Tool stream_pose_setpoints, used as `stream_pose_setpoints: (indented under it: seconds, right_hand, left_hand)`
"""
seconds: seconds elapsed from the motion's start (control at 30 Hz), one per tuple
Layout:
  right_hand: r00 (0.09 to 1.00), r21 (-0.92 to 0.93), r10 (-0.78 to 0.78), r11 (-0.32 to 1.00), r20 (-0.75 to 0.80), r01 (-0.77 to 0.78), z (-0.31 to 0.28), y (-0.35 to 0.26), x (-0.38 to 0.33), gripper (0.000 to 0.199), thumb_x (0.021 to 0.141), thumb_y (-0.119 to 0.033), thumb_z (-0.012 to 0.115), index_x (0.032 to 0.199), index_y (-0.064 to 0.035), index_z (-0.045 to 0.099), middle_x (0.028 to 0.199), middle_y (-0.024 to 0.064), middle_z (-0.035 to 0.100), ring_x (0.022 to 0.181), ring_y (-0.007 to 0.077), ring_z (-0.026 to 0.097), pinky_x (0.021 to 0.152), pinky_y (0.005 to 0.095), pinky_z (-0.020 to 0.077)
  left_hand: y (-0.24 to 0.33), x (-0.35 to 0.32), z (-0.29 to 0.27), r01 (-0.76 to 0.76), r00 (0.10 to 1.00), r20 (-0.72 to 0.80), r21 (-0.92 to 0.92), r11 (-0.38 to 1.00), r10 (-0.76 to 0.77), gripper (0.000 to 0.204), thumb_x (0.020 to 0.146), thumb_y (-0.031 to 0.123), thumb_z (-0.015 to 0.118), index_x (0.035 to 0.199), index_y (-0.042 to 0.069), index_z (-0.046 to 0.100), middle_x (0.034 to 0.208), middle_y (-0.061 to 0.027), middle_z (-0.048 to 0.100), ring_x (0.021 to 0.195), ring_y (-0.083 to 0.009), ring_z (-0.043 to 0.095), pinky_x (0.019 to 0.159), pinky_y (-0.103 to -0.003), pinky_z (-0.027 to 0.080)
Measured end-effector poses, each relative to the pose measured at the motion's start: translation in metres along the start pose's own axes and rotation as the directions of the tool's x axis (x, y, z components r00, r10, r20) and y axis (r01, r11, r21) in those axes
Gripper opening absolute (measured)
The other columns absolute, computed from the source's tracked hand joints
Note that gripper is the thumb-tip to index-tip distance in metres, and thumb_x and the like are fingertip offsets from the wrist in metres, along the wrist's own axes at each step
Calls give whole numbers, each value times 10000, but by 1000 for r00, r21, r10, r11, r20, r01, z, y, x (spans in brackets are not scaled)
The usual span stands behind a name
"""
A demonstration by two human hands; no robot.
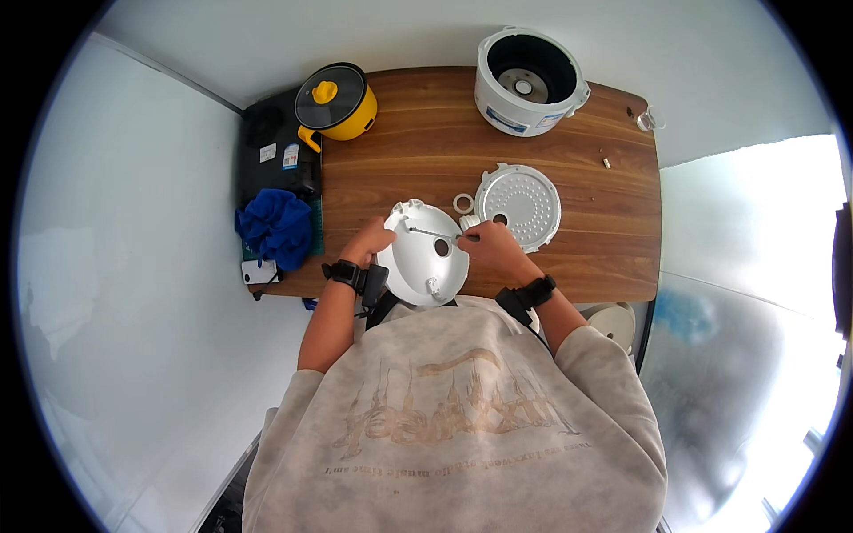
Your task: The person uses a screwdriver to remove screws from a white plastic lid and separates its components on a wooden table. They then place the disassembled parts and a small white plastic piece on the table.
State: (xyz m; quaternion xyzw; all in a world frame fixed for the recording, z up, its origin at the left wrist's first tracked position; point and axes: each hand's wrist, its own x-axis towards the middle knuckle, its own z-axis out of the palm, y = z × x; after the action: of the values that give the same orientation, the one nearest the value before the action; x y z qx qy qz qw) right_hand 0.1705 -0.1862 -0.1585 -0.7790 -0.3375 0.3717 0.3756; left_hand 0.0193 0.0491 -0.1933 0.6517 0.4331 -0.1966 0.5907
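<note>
A white, bowl-shaped plastic lid shell with a dark round hole lies hollow side up at the near edge of the table, in front of my body. My left hand grips its left rim. From my right hand, whose fingers are pinched together, a thin grey metal rod reaches across the inside of the shell. The rod's far tip is by the upper left of the shell. Just beyond my right hand lies a round, perforated white cover plate. Beside that sits a small white ring.
At the back right stands a white cooker body, open at the top. A yellow pot with a dark lid is at the back left. Blue cloth lies on the left, near a black case. A clear jar lies at the far right.
</note>
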Motion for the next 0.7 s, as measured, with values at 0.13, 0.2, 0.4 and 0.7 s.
stream_pose_setpoints:
  seconds: [0.13, 0.2, 0.4, 0.7]
  right_hand:
    - [1000, -52, -1, 999, 31, 3, -1, 0, 3, 271, 819, -238, 634, 869, 24, 683, 704, 214, 648, 649, 370, 631, 642, 410, 506]
    - [998, -51, -63, 997, -16, 62, 2, -1, 4, 291, 824, -241, 643, 935, 26, 674, 744, 209, 676, 674, 353, 659, 659, 410, 518]
    - [976, 96, -119, 986, -182, 138, -10, -22, 7, 224, 831, -212, 648, 876, 3, 604, 706, 161, 664, 644, 342, 653, 633, 417, 514]
    - [955, 117, -99, 984, -279, 137, -4, -33, 15, 302, 936, -319, 599, 861, -25, 603, 639, 154, 654, 587, 362, 641, 553, 430, 511]
  left_hand:
    - [1, -1, 0, 4, 1000, 7, -5, 1000, -4, 318, 796, -33, 487, 1079, -113, 610, 918, -182, 666, 765, -261, 686, 589, -388, 537]
    - [-1, 1, -1, 0, 1000, 5, -3, 1000, 0, 320, 795, -35, 486, 1080, -111, 611, 919, -181, 666, 769, -260, 686, 599, -389, 539]
    - [-2, -1, -1, -20, 1000, 15, -33, 999, 21, 328, 791, -29, 493, 1086, -113, 610, 921, -180, 667, 768, -262, 683, 608, -393, 537]
    - [-8, 6, -3, -15, 1000, 3, 3, 1000, 15, 309, 779, -15, 515, 1046, -147, 599, 905, -198, 661, 769, -266, 678, 610, -392, 531]
